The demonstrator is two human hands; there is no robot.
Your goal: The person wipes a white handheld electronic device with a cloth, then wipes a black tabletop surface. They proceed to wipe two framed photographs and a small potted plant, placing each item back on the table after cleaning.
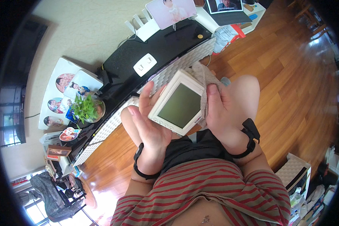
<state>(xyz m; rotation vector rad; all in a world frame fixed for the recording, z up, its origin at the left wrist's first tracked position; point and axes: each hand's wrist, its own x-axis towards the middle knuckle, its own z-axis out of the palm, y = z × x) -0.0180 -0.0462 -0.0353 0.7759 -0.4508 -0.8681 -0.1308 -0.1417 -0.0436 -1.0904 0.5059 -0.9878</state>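
Note:
A small off-white device (179,104) with a blank grey-green screen and a row of round buttons along one edge is held tilted above my lap. My left hand (151,130) supports it from the left, its fingers partly behind the casing and its thumb raised clear of the front. At the opposite edge, my right hand (221,111) grips a beige-grey cloth (203,77) bunched against the casing. The right thumb lies over the cloth beside the screen. Most of the right fingers are hidden behind the cloth.
Beyond my knees stands a long black-topped cabinet (120,62). On it are a white socket-like panel (145,64), a white router (145,30), photo panels (54,90) and a potted green plant (84,109). A tablet (226,7) stands farther right. Wooden floor (290,86) extends rightward.

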